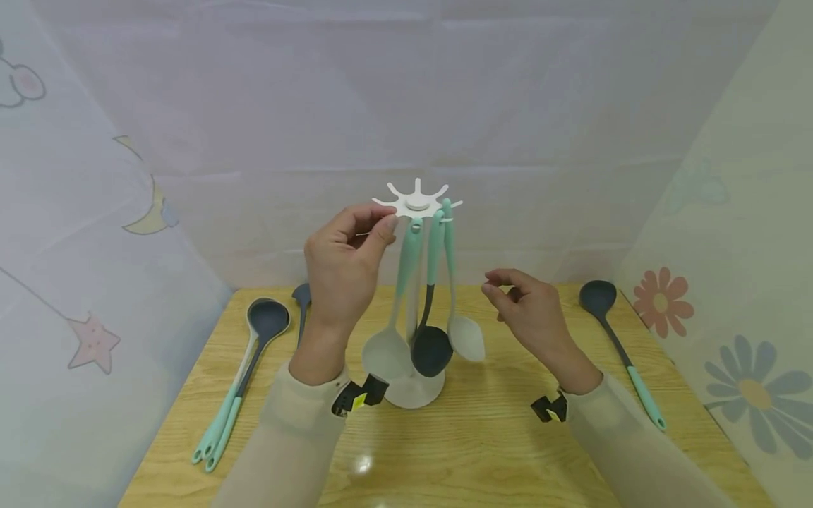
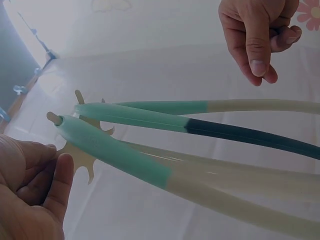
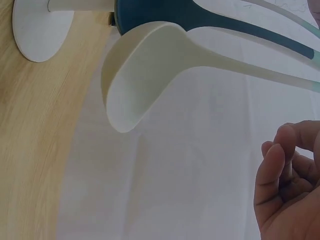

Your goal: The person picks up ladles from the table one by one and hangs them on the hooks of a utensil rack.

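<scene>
A white utensil rack (image 1: pixel 416 395) stands upright on the table, its top a ring of hook arms (image 1: pixel 417 203). My left hand (image 1: pixel 343 275) pinches one of those arms between thumb and fingers, also visible in the left wrist view. From the rack hang a pale ladle (image 1: pixel 384 353), a dark ladle (image 1: pixel 432 351) and another pale ladle (image 1: pixel 466 340), all with mint-green handles. To the right of them my right hand (image 1: pixel 532 310) hovers in the air, fingers loosely curled and holding nothing. The right wrist view shows it apart from the nearest pale ladle (image 3: pixel 145 75).
On the left of the wooden table (image 1: pixel 495 451) lie overlapping utensils, among them a dark ladle (image 1: pixel 268 319) with a green handle. Another dark utensil (image 1: pixel 301 296) is partly behind my left arm. A dark ladle (image 1: pixel 598 296) lies at the right. Cloth walls (image 1: pixel 508 141) enclose the table.
</scene>
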Motion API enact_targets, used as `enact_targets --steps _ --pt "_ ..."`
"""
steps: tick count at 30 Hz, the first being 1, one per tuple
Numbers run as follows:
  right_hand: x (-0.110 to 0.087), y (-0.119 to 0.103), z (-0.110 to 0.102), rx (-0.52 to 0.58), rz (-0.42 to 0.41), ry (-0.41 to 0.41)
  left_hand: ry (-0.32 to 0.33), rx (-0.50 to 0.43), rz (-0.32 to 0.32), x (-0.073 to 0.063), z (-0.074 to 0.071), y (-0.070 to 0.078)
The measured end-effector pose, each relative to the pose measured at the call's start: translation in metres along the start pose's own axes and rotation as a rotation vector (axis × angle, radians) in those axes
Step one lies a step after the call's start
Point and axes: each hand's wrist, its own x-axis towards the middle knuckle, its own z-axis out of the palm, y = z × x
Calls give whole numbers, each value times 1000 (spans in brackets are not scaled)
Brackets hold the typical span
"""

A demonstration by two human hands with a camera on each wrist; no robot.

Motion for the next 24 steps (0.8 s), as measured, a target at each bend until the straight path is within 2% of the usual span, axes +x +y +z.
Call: enact_targets --steps 12,16,19,24 --pt "-11 23 -6 -38 127 -3 -8 -37 -54 6 -4 -5" --pt "-16 44 -11 -82 166 18 6 -50 -77 7 -4 -5" --pt "-19 66 -21 -156 200 15 18 -60 -102 8 -2 -4" --pt "-27 107 -52 -285 313 -66 19 -78 -119 8 2 -2"
